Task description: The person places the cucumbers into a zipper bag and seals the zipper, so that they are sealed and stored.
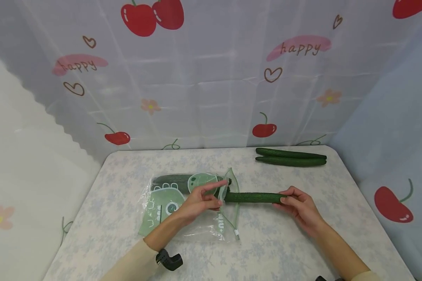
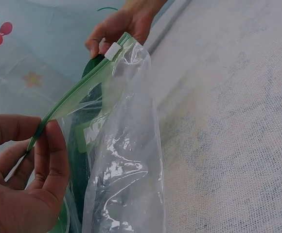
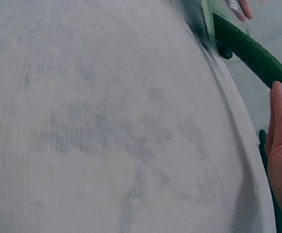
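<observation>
Two "happy" prints on backdrop [image 1: 232, 89]; bag [image 1: 168, 203] lettering unreadable.

Both forearms reach forward in cream sleeves, a black camera mount on each wrist. The left hand [image 1: 200, 201] pinches with thumb and curled fingers [image 2: 53, 160], index finger extended. The right hand [image 1: 300, 208] lies lower right, fingertips [image 3: 281, 116] curled in a light grip.
</observation>
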The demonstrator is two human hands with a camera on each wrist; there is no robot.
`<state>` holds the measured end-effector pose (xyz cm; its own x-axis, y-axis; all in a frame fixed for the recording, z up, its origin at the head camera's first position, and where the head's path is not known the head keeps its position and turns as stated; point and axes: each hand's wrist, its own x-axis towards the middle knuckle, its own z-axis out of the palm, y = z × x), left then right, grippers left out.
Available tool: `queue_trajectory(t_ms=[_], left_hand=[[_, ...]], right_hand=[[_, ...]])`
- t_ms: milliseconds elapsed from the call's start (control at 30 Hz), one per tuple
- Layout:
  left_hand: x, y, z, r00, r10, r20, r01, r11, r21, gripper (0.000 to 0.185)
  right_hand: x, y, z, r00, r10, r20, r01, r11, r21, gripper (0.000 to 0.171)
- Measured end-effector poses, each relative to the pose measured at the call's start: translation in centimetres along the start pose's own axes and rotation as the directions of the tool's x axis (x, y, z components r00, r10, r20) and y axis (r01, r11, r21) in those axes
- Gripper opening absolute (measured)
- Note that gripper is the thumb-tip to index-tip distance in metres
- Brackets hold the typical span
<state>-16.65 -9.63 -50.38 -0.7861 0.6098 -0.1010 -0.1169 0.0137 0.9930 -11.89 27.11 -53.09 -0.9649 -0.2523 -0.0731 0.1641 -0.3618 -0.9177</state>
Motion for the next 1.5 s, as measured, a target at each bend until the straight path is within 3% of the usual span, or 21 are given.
queue_trajectory(t_ms=[267, 833, 933, 1167, 1233, 1300, 1433, 1500], left_hand=[[0.0, 0.0, 0.1, 1.0, -0.011, -0.01, 0.011, 1.0, -0.021, 0.067], [-0.4, -0.5, -0.1, 1.0, -0.007, -0.022, 0.005, 0.998, -0.056, 0.066], [-0.4, -0.7, -0.1, 1.0, 0.0, -0.021, -0.002, 0.998, -0.059, 0.067], [-0.4, -0.9, -0.1, 1.0, 0.011, -0.004, -0.011, 0.998, -0.062, 0.067], [-0.4, -1.0, -0.2, 1.0, 0.01, -0.005, -0.01, 0.998, -0.059, 0.066], [-0.4, -1.0, -0.2, 1.0, 0.004, -0.008, -0.005, 0.998, -0.057, 0.066], [-0.5, -0.9, -0.4, 1.0, -0.01, -0.016, 0.009, 0.998, -0.058, 0.065], [-0.6, -0.9, -0.4, 1.0, -0.014, -0.015, 0.013, 0.998, -0.061, 0.065]], right_hand=[[1.5, 2.0, 2.8, 0.996, 0.079, -0.038, -0.079, 0.997, 0.017, 0.01], [4.3, 3.6, 7.9, 0.99, 0.126, -0.071, -0.125, 0.992, 0.009, 0.011], [4.7, 3.9, 8.5, 0.989, 0.123, -0.078, -0.126, 0.992, -0.031, 0.011], [5.5, 4.7, 9.3, 0.989, 0.115, -0.091, -0.132, 0.969, -0.21, 0.03], [5.6, 4.7, 9.4, 0.992, 0.098, -0.085, -0.119, 0.946, -0.301, 0.029], [5.8, 4.8, 9.5, 0.996, 0.06, -0.069, -0.083, 0.902, -0.423, 0.026], [6.1, 4.6, 10.0, 1.0, -0.02, -0.008, 0.01, 0.736, -0.676, 0.021], [6.2, 4.6, 10.1, 1.0, -0.021, 0.005, 0.019, 0.684, -0.729, 0.021]])
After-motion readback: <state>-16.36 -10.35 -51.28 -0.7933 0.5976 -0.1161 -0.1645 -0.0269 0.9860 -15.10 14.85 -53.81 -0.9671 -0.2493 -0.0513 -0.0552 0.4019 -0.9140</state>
